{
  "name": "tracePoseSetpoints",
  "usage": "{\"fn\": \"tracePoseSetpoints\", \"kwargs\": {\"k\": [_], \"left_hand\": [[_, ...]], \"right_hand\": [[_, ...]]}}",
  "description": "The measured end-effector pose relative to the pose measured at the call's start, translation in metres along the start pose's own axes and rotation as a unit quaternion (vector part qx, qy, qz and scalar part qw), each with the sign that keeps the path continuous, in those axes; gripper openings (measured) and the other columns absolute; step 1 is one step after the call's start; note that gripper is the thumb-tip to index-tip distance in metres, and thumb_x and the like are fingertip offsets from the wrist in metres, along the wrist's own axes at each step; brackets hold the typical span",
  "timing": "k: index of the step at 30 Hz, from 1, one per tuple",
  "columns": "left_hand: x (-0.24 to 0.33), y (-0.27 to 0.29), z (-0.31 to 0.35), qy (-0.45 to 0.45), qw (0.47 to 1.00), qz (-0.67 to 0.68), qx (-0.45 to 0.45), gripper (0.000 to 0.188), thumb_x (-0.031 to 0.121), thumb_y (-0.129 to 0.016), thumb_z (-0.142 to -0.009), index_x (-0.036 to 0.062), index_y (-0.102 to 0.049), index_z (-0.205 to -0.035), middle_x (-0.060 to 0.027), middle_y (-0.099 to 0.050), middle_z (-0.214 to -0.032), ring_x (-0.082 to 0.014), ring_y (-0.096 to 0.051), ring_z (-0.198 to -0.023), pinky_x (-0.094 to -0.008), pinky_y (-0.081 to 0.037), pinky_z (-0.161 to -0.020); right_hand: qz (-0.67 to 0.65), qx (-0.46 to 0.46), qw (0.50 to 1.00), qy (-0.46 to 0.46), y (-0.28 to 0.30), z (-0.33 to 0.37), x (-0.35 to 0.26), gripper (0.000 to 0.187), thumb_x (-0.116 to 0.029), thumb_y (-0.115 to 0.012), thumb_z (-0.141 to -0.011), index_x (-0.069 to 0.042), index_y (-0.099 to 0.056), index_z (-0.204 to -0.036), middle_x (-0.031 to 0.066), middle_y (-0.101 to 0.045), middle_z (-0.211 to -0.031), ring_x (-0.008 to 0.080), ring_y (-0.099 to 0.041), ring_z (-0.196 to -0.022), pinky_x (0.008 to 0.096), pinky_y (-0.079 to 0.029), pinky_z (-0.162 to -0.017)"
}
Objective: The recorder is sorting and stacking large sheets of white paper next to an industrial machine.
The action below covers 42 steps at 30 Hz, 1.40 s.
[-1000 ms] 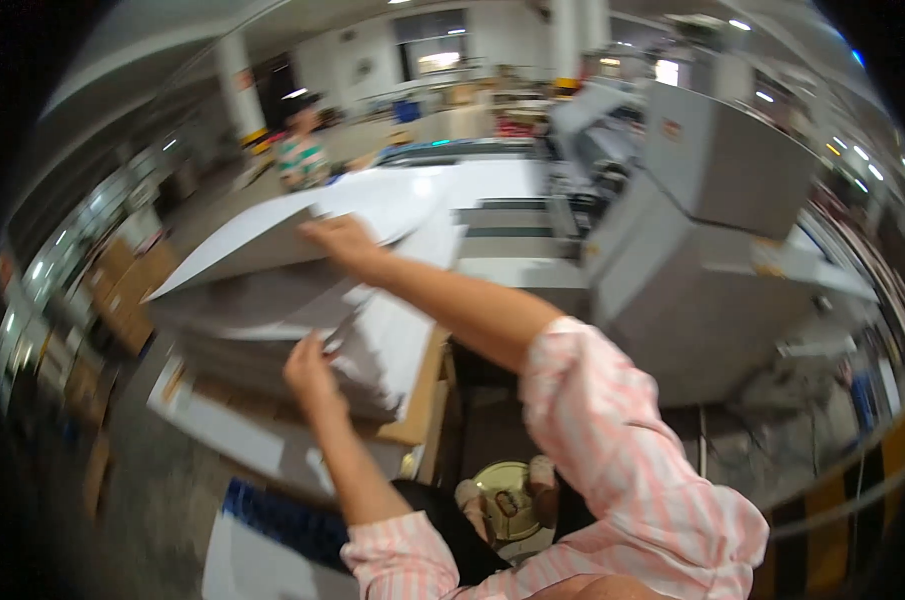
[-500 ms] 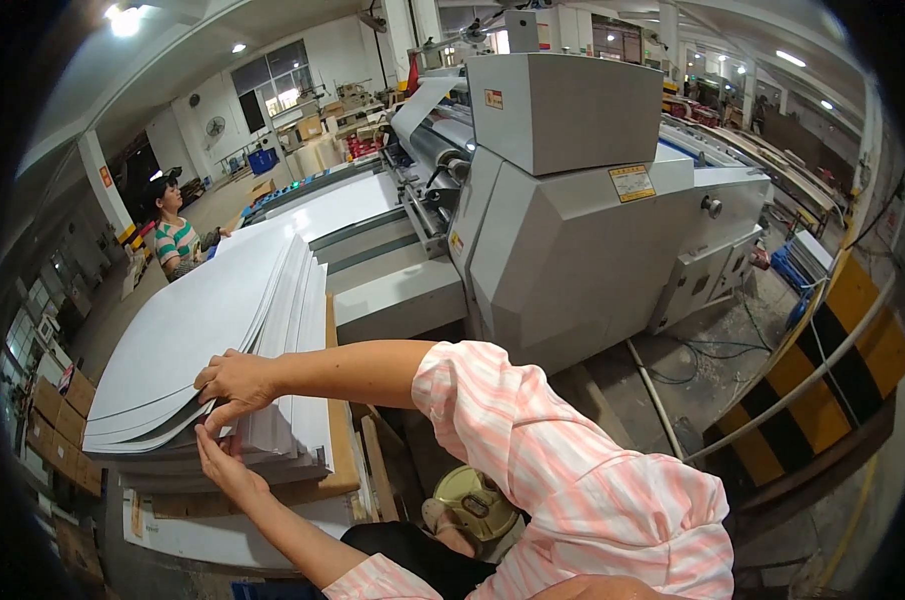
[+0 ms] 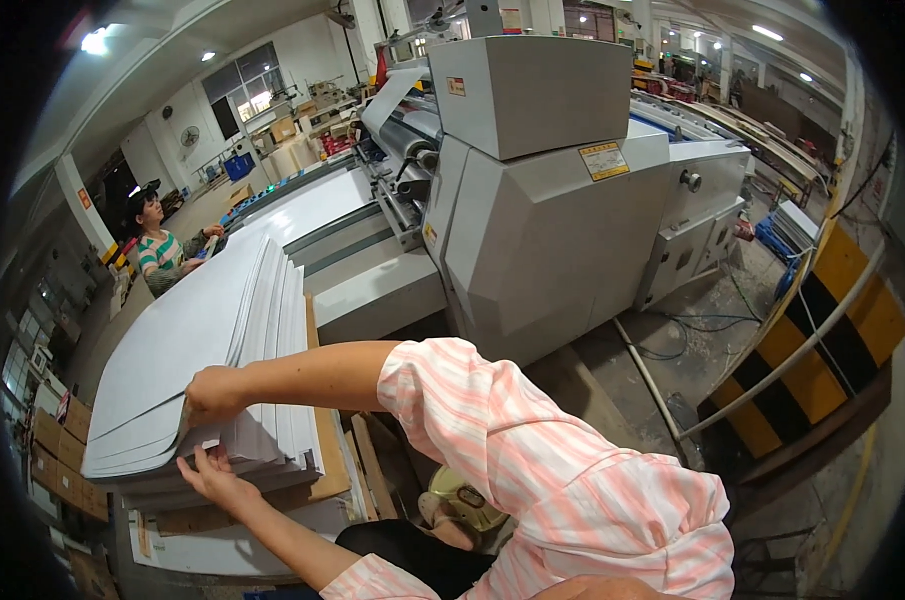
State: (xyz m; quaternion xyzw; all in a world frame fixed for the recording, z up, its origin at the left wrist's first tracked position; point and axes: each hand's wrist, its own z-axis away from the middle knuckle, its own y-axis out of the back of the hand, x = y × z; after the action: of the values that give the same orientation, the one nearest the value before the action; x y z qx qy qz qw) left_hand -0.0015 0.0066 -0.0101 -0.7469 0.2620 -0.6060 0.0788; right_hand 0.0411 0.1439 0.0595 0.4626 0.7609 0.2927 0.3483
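A tall stack of large white sheets (image 3: 188, 330) stands at the left, its layers fanned and uneven along the side towards the machine. My right hand (image 3: 216, 393) is closed over the near edge of the upper sheets, gripping them and bending that edge a little. Just below it, my left hand (image 3: 218, 480) is palm up with its fingers apart, beside the near side of the stack. Whether its fingertips touch the sheets I cannot tell. Brown board (image 3: 325, 440) shows beneath the stack.
A big grey machine (image 3: 543, 240) with rollers fills the middle. A co-worker in a striped shirt (image 3: 163, 250) stands beyond the stack. A yellow-and-black striped barrier (image 3: 803, 370) is at right; a round greenish container (image 3: 473, 500) sits near my legs. Cardboard boxes (image 3: 68, 455) stand at left.
My right hand has closed into a tighter grip on the sheets' edge. My left hand has dropped slightly and come apart from it. The co-worker's arm has lifted. The view has shifted slightly.
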Motion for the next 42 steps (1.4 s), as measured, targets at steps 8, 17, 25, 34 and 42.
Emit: {"fn": "tracePoseSetpoints", "kwargs": {"k": [8, 17, 25, 34, 42], "left_hand": [[0.001, 0.007, -0.01, 0.046, 0.996, 0.064, -0.033, 0.058, 0.01, -0.057, -0.087, -0.0093, -0.026, -0.132, -0.0194, -0.053, -0.11, -0.0245, -0.057, -0.097, -0.0344, -0.049, -0.087], [0.006, 0.003, -0.006, 0.038, 0.999, 0.004, -0.012, 0.057, 0.015, -0.057, -0.089, -0.0094, -0.029, -0.131, -0.0182, -0.056, -0.109, -0.0236, -0.06, -0.096, -0.0289, -0.051, -0.082], [0.001, 0.003, -0.008, 0.024, 1.0, 0.0, 0.013, 0.049, 0.021, -0.055, -0.091, -0.0026, -0.037, -0.13, -0.0159, -0.059, -0.11, -0.0224, -0.06, -0.098, -0.029, -0.049, -0.086], [-0.003, -0.001, -0.011, 0.017, 1.0, 0.004, -0.025, 0.046, 0.019, -0.054, -0.091, -0.0045, -0.04, -0.128, -0.0165, -0.058, -0.111, -0.023, -0.06, -0.098, -0.0286, -0.048, -0.085], [-0.011, 0.01, -0.016, 0.028, 1.0, 0.001, 0.004, 0.043, 0.011, -0.055, -0.086, -0.0071, -0.042, -0.123, -0.0149, -0.056, -0.099, -0.0218, -0.059, -0.085, -0.0285, -0.05, -0.076]], "right_hand": [[0.167, 0.07, 0.962, 0.206, 0.015, 0.009, -0.009, 0.017, -0.017, -0.058, -0.074, -0.019, -0.069, -0.087, 0.0067, -0.056, -0.111, 0.0261, -0.057, -0.09, 0.0367, -0.048, -0.073], [0.01, 0.112, 0.993, 0.02, 0.005, 0.015, -0.028, 0.023, -0.033, -0.064, -0.071, -0.014, -0.072, -0.081, 0.0108, -0.058, -0.106, 0.027, -0.049, -0.101, 0.0403, -0.038, -0.082], [0.076, -0.017, 0.99, -0.12, 0.015, 0.0, -0.038, 0.031, -0.04, -0.07, -0.064, -0.011, -0.072, -0.072, 0.0082, -0.064, -0.073, 0.0275, -0.053, -0.09, 0.0389, -0.037, -0.077], [0.024, 0.004, 0.968, -0.248, 0.016, -0.007, -0.035, 0.028, -0.034, -0.065, -0.066, -0.008, -0.07, -0.074, 0.0104, -0.065, -0.086, 0.0266, -0.055, -0.089, 0.0409, -0.037, -0.078], [0.255, 0.165, 0.929, 0.21, 0.026, 0.013, 0.0, 0.021, -0.038, -0.066, -0.066, -0.017, -0.067, -0.067, -0.0014, -0.059, -0.092, 0.0226, -0.05, -0.094, 0.0362, -0.039, -0.076]]}}
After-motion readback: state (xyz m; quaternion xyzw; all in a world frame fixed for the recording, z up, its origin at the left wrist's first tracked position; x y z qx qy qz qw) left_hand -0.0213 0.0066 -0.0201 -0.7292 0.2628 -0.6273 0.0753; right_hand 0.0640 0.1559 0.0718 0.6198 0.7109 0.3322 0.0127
